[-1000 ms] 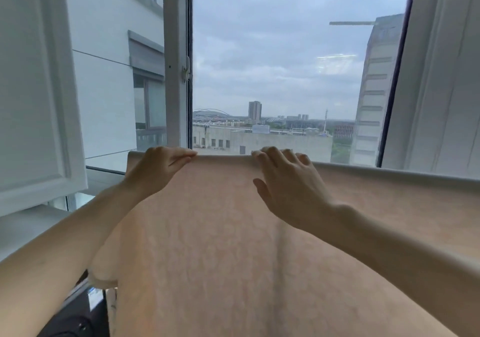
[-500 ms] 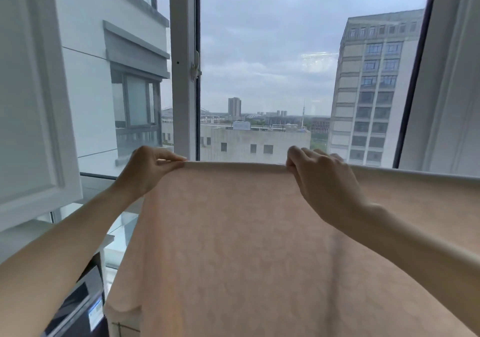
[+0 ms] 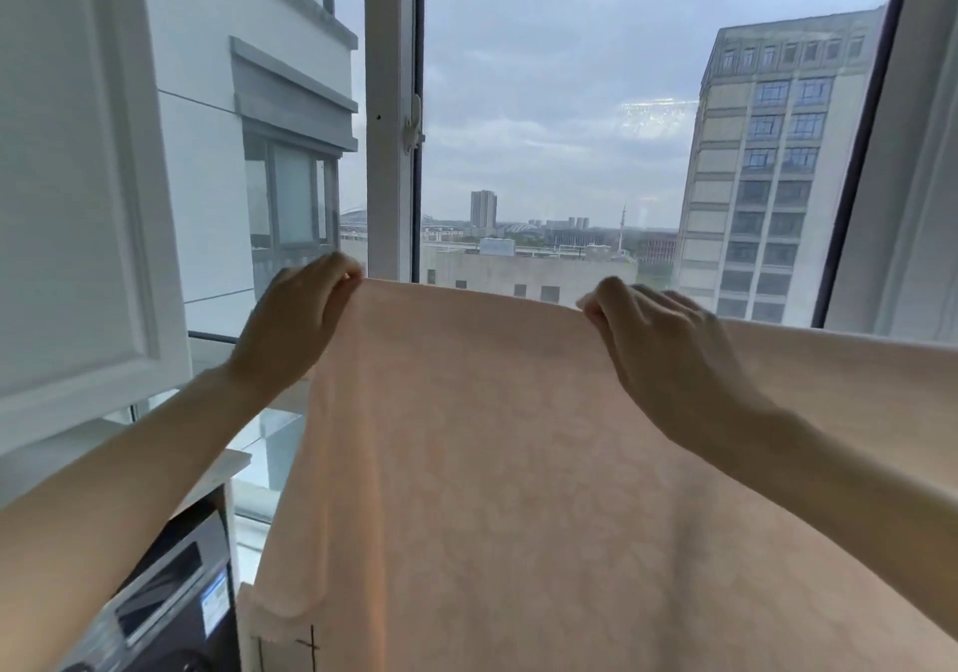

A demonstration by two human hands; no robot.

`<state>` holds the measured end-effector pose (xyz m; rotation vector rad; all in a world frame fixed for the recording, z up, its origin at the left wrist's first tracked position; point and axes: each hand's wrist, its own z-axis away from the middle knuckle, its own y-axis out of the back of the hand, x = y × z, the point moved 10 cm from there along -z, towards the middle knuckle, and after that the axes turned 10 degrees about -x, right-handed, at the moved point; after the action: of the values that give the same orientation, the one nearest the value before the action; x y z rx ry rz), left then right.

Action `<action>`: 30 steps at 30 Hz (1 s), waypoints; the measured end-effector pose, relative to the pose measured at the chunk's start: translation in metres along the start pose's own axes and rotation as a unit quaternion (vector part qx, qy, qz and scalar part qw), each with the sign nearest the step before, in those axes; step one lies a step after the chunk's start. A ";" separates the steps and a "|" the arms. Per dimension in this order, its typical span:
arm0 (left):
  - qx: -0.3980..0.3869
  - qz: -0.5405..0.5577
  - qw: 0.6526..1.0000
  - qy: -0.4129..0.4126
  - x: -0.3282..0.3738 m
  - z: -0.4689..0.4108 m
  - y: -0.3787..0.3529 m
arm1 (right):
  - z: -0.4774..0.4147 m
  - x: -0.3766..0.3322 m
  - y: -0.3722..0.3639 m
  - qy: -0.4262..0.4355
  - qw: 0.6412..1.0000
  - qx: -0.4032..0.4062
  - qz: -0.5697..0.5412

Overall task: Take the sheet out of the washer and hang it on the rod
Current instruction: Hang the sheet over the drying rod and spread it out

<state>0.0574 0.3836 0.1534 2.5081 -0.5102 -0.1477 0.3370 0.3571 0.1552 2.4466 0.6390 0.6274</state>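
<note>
Spread wider than a second ago, the left hand (image 3: 295, 329) and right hand (image 3: 668, 355) each pinch the top edge of the peach sheet (image 3: 492, 464), which hangs taut before the window frame (image 3: 389, 101), beside the washer (image 3: 171, 614).

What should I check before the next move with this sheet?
1. Left hand pinches sheet top edge: ok.
2. Right hand grips top edge: ok.
3. Edge stretched between hands, no bunching: ok.
4. Rod under the edge: cannot tell, none shows.
5. Sheet's bottom clear of washer: cannot tell, out of view.
</note>
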 end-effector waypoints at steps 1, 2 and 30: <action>-0.028 -0.024 0.999 -0.022 -0.001 0.006 -0.009 | 0.005 -0.001 -0.012 0.009 1.000 -0.019 0.004; -0.047 -0.035 0.998 -0.033 -0.005 0.011 -0.017 | 0.009 -0.001 -0.020 0.015 0.999 -0.026 0.010; -0.008 0.123 0.957 0.264 -0.095 0.051 -0.050 | 0.000 -0.002 -0.031 0.040 0.997 0.028 0.055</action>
<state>-0.0244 0.4325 0.0827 2.3088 -0.5800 0.5943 0.3262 0.3797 0.1364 2.5322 0.5638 0.7650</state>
